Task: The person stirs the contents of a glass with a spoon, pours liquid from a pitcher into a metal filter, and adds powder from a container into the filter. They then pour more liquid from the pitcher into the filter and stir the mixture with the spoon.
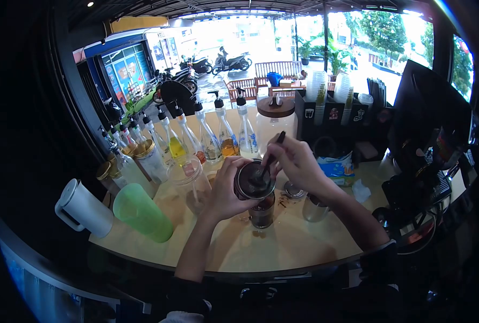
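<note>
My left hand [229, 188] is wrapped round a round dark container [255, 180], tilted so its opening faces me. In my right hand [296, 161] is a dark thin-handled utensil [274, 152], its lower end inside the container. Directly below the container, a glass with dark contents [262, 215] stands on the counter. To its right are a small round metal lid [293, 189], dark crumbs [283, 201] and a clear glass [315, 209]. A clear jar [188, 177] stands left of my left hand.
A green pitcher [142, 212] and a white jug [83, 207] stand at the left of the counter [223, 255]. Pump bottles [227, 134] line the back, beside a wooden-lidded jar [276, 116]. Stacked cups [317, 89], a blue packet [336, 168] and dark equipment are on the right.
</note>
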